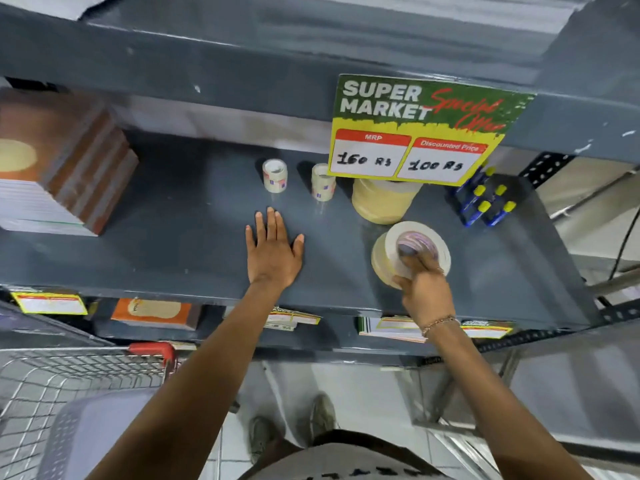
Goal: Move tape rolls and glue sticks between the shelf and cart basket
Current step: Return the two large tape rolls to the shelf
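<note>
The right hand (427,289) gripped a stack of wide tape rolls (410,252), tilted on the grey shelf (180,244). The left hand (273,252) lay flat, fingers straight, two small tape rolls (275,175) just beyond its fingertips. Above hung a sign (420,129) ("SUPER MARKET", MRP 160 Rs, discounted 100 Rs); glue sticks (485,202) stood well to the right of the right hand's fingers.

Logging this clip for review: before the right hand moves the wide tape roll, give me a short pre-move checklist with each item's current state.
1. Right hand grips the wide cream masking-tape roll: ok.
2. Left hand flat on the dark grey metal shelf, holding nothing: ok.
3. Held roll apart from the second cream tape roll behind it: ok.
4. Two small clear tape rolls standing upright, out of the way: ok.
5. Blue glue sticks with yellow caps undisturbed at the right: ok.
6. Room in the wire cart basket: cannot tell.
</note>
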The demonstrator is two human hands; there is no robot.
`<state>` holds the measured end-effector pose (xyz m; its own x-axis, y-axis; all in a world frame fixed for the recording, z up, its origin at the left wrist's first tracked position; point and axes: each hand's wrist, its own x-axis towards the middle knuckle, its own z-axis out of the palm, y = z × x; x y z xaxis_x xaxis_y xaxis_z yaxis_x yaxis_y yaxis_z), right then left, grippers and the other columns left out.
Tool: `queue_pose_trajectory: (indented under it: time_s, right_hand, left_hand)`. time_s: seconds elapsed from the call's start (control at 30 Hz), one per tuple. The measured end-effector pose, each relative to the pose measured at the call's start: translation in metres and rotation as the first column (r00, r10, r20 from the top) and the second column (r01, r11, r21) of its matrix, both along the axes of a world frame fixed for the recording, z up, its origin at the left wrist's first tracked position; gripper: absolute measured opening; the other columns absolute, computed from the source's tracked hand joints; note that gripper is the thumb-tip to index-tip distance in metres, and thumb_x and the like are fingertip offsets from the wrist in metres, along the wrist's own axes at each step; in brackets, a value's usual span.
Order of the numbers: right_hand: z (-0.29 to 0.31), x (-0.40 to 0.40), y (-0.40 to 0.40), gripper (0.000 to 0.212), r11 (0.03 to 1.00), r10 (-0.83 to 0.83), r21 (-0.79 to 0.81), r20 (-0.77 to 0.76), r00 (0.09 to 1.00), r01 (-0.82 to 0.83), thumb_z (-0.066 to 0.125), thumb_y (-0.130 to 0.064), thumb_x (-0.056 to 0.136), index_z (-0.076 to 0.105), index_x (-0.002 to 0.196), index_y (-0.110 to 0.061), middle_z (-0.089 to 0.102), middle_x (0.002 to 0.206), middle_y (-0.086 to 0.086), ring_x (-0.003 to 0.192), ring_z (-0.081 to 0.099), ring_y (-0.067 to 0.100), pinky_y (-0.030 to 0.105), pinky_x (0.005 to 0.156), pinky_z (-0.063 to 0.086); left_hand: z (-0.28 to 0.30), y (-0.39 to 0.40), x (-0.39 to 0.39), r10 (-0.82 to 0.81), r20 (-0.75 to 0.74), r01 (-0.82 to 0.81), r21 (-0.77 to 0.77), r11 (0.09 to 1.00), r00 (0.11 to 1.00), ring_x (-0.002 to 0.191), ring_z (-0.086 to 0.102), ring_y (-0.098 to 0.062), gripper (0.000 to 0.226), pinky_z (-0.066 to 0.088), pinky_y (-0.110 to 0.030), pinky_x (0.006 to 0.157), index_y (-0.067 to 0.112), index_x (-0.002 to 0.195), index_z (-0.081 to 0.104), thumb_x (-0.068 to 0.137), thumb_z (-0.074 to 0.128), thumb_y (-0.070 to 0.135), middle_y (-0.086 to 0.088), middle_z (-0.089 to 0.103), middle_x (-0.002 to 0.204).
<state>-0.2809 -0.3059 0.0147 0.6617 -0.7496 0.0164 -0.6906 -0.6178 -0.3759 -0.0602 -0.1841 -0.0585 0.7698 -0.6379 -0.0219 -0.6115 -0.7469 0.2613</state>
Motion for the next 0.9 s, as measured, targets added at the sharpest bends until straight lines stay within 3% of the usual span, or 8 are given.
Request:
queue_pose_trajectory:
  time_s: [0.07, 0.23, 0.63, 0.77, 0.9]
  right_hand:
    - [-0.005, -0.002, -0.003, 0.045, 1.000, 0.015, -0.019, -0.077, 0.997, -0.017, 0.066, 0.004, 0.080, 0.060, 0.124, -0.003, 0.050, 0.137, 0.015, 0.117, 0.056, 0.037, 0.038, 0.089, 0.052]
    - [-0.012, 0.007, 0.000, 0.039, 1.000, 0.017, -0.016, -0.164, 0.986, -0.019, 0.066, -0.003, 0.082, 0.061, 0.121, -0.006, 0.052, 0.133, 0.014, 0.109, 0.059, 0.038, 0.042, 0.082, 0.055]
    - [-0.011, 0.005, 0.002, 0.045, 1.000, 0.017, -0.010, -0.306, 0.952, -0.021, 0.059, -0.008, 0.089, 0.048, 0.132, -0.008, 0.047, 0.138, 0.014, 0.118, 0.053, 0.039, 0.042, 0.097, 0.051]
    - [-0.010, 0.009, 0.001, 0.043, 0.995, 0.005, -0.092, -0.408, 0.913, -0.047, 0.059, -0.023, 0.091, 0.050, 0.129, -0.006, 0.054, 0.130, 0.015, 0.119, 0.053, 0.034, 0.037, 0.103, 0.043]
    - [-0.009, 0.011, 0.004, 0.037, 0.985, -0.028, -0.163, -0.465, 0.885, -0.055, 0.060, -0.017, 0.088, 0.054, 0.123, -0.005, 0.058, 0.125, 0.014, 0.116, 0.056, 0.029, 0.036, 0.110, 0.035]
  left_hand:
    - [-0.001, -0.001, 0.002, -0.002, 0.007, 0.002, 0.007, 1.000, 1.000, 0.148, 0.000, -0.029, 0.071, 0.006, -0.049, 0.121, 0.006, 0.149, 0.007, 0.095, 0.016, 0.052, -0.010, 0.006, 0.160]
    - [-0.002, 0.000, 0.002, -0.007, 0.016, 0.007, -0.002, 1.000, 1.000, 0.148, 0.002, -0.030, 0.072, 0.007, -0.049, 0.121, 0.006, 0.149, 0.008, 0.095, 0.016, 0.053, -0.010, 0.008, 0.160]
    - [-0.003, 0.002, 0.002, -0.010, 0.027, 0.011, -0.033, 0.999, 1.000, 0.148, 0.003, -0.029, 0.071, 0.007, -0.048, 0.121, 0.007, 0.149, 0.009, 0.095, 0.017, 0.052, -0.009, 0.009, 0.160]
    - [-0.003, 0.002, 0.002, -0.007, 0.018, 0.007, -0.028, 1.000, 1.000, 0.148, 0.003, -0.029, 0.071, 0.006, -0.047, 0.121, 0.008, 0.149, 0.008, 0.095, 0.016, 0.053, -0.009, 0.009, 0.160]
    - [-0.004, 0.002, 0.002, -0.001, 0.022, 0.002, -0.034, 0.999, 1.000, 0.148, 0.003, -0.027, 0.071, 0.007, -0.046, 0.122, 0.009, 0.149, 0.009, 0.095, 0.017, 0.054, -0.008, 0.010, 0.160]
